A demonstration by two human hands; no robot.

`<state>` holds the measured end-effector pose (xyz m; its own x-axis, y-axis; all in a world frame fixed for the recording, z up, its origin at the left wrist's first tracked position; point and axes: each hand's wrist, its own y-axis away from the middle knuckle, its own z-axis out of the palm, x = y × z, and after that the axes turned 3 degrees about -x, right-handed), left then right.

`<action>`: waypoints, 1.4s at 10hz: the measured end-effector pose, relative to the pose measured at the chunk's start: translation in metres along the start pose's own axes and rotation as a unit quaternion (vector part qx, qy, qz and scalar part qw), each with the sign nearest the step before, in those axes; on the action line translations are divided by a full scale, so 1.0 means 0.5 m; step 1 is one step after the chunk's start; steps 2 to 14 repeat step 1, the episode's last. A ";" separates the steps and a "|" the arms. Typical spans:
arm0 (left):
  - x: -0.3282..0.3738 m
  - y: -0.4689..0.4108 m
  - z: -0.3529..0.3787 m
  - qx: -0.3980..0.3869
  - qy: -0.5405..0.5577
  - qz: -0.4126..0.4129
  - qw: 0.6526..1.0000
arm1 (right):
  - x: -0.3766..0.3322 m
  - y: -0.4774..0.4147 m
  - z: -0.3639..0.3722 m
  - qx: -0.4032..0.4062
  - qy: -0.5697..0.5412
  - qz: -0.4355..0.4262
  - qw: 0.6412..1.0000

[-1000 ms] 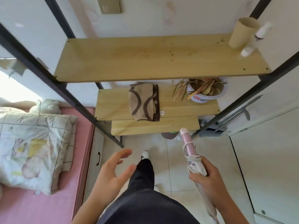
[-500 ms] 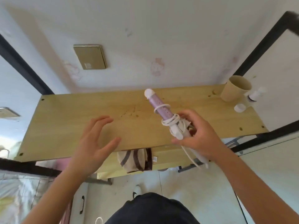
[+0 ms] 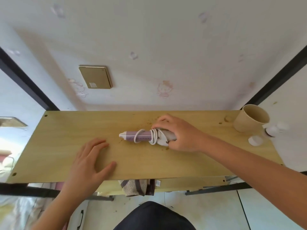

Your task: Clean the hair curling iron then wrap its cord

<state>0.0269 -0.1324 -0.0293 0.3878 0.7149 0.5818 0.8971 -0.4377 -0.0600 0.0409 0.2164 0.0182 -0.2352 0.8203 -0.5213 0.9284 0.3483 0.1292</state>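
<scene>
R hand (image 3: 180,135) is curled round the handle end of the curling iron (image 3: 141,136), fingers over the top and thumb on the near side, a closed wrap w/ the iron lying flat on the top shelf (image 3: 63,140). The lilac barrel sticks out of the grip toward the L hand, tip pointing that way. The cord (image 3: 154,136) is wound in white loops round the iron just past the R fingertips, w/ one looser loop further out along the barrel; no free tail visible. L hand (image 3: 88,163) lies flat on the shelf, fingers spread, holding nothing, well apart from the barrel tip. Behind the R wrist, at the shelf's far end, are a beige cup (image 3: 249,120) and a white cap (image 3: 255,140). A folded cloth (image 3: 133,187) sits on the shelf below the grip. Progress, as a guess: the wrap looks done, but whether it was cleaned can't be told from this. Prob. only letting go is left.
</scene>
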 end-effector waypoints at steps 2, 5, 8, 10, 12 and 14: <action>-0.003 0.006 0.006 0.009 0.012 -0.002 1.000 | 0.003 0.002 -0.003 0.033 -0.028 -0.012 0.999; -0.003 0.006 0.006 0.009 0.012 -0.002 1.000 | 0.003 0.002 -0.003 0.033 -0.028 -0.012 0.999; -0.003 0.006 0.006 0.009 0.012 -0.002 1.000 | 0.003 0.002 -0.003 0.033 -0.028 -0.012 0.999; -0.003 0.006 0.006 0.009 0.012 -0.002 1.000 | 0.003 0.002 -0.003 0.033 -0.028 -0.012 0.999; -0.003 0.006 0.006 0.009 0.012 -0.002 1.000 | 0.003 0.002 -0.003 0.033 -0.028 -0.012 0.999; -0.003 0.006 0.006 0.009 0.012 -0.002 1.000 | 0.003 0.002 -0.003 0.033 -0.028 -0.012 0.999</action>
